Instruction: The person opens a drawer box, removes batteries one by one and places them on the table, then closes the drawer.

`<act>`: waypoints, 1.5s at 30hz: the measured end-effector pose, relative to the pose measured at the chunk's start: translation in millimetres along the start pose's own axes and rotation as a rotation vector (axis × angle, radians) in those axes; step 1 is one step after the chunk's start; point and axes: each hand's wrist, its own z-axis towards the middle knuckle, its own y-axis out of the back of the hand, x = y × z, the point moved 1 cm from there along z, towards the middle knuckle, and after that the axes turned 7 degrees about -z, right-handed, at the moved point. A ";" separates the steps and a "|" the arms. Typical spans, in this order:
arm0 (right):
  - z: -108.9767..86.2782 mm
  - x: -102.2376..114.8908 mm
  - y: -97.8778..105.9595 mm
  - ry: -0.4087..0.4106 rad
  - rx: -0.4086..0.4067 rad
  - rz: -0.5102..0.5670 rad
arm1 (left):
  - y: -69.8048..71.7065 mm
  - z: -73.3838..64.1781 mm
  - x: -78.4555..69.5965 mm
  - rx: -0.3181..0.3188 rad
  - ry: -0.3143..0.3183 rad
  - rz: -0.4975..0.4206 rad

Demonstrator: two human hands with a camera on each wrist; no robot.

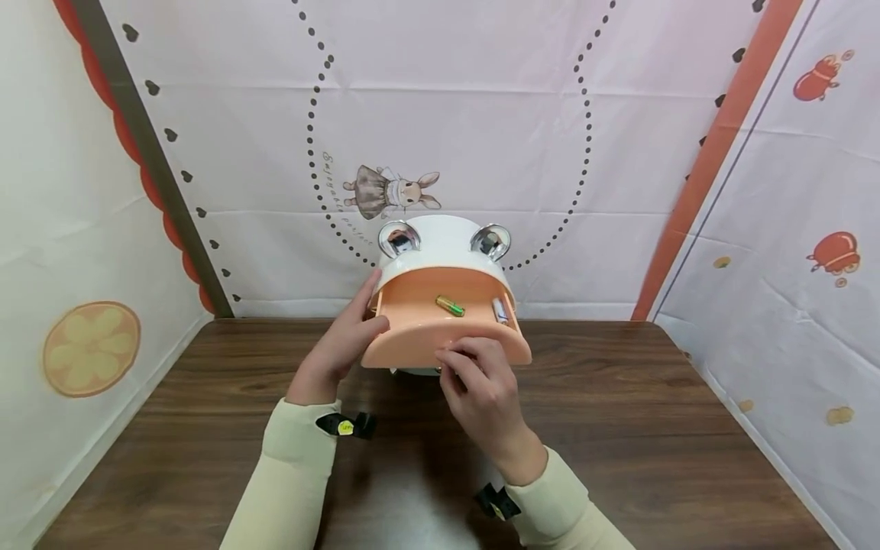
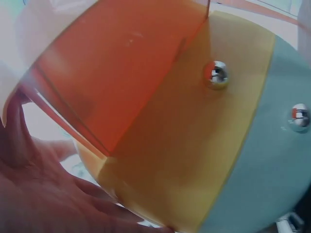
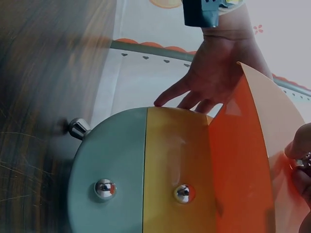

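A rounded cabinet (image 1: 443,241) with a white top and two silver balls stands on the table. Its peach top drawer (image 1: 406,345) is pulled out. Inside lie a green and gold battery (image 1: 450,306) and, by the right wall, a small white and blue cylinder (image 1: 499,311). My right hand (image 1: 486,393) pinches the silver knob (image 3: 306,161) on that drawer's front. Extended fingers of my left hand (image 1: 342,340) rest along the cabinet's left side, thumb at the drawer's edge. Below, the yellow drawer (image 2: 180,145) and the blue-green drawer (image 2: 248,160) are closed.
The dark wood table (image 1: 605,428) reaches back to a printed white cloth (image 1: 447,137) hung behind the cabinet. More cloth hangs at the left and right sides. A silver foot (image 3: 78,129) supports the cabinet. Black straps circle both wrists.
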 end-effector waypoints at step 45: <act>79.7 -89.1 25.1 -0.632 0.765 0.339 | -12.6 -9.1 1.5 -0.131 -0.026 0.057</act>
